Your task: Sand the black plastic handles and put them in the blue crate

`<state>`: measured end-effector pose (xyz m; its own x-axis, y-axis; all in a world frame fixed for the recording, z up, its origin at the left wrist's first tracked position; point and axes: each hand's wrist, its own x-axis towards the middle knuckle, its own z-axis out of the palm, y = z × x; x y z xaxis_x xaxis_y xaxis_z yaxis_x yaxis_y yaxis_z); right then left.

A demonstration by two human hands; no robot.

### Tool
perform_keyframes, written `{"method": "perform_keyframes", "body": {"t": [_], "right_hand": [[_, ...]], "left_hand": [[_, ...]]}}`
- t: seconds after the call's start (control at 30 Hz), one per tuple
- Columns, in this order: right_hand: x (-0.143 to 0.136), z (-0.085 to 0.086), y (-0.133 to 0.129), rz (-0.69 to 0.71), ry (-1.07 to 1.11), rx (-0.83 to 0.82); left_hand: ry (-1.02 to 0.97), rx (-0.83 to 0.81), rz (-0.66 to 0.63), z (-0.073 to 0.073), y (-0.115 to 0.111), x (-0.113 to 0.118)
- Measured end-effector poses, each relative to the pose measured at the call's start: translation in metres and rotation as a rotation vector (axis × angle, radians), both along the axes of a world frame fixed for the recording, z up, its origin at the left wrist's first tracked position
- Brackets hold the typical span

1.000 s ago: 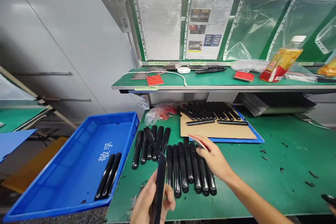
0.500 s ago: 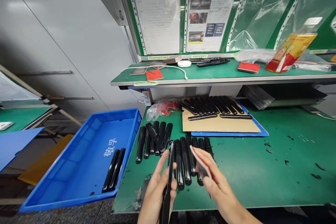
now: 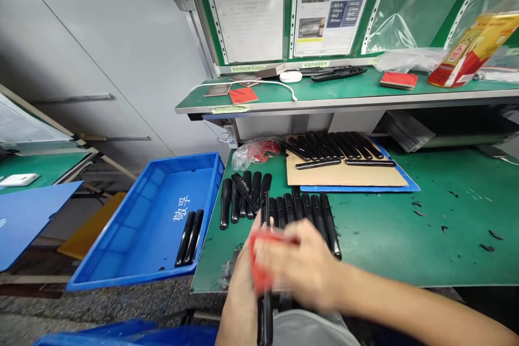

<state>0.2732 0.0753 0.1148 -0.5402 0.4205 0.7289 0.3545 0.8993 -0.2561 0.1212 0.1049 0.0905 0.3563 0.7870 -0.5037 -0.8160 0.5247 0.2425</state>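
Observation:
My left hand (image 3: pixel 242 275) is closed around a long black plastic handle part (image 3: pixel 265 319), which points away from me near the table's front edge. Pressed against that part is a red sanding pad (image 3: pixel 261 259), held in my right hand (image 3: pixel 304 265); the hand and pad are smeared by motion. The pad and right hand hide the middle of the part and most of my left fingers. Just beyond my hands, several like black handle parts (image 3: pixel 298 205) lie side by side on the green table. One part (image 3: pixel 245 192) rests across others on the left.
At my left stands a blue tray (image 3: pixel 133 227) with two black parts (image 3: pixel 190 238) in it. More black parts (image 3: pixel 336 146) lie on cardboard (image 3: pixel 348 175) at the back. A shelf (image 3: pixel 344 89) overhangs the table, bearing red pads (image 3: pixel 399 80) and a bottle (image 3: pixel 472 51). Black scraps (image 3: pixel 488 247) lie at right.
My right hand has moved left with the red pad, from beside the black part onto it. The camera view has tilted down and shifted a little.

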Motion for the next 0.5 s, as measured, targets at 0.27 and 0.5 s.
{"method": "perform_keyframes", "body": {"t": [0.27,0.5], "right_hand": [[0.029,-0.025,-0.032,0.026,0.239,-0.258],[0.004,-0.038,-0.026,-0.073,1.197,-1.228]], "left_hand": [[0.044,0.128,0.486,0.032,0.051,-0.030],[-0.068,0.170,0.447,0.046,0.046,-0.029]]}}
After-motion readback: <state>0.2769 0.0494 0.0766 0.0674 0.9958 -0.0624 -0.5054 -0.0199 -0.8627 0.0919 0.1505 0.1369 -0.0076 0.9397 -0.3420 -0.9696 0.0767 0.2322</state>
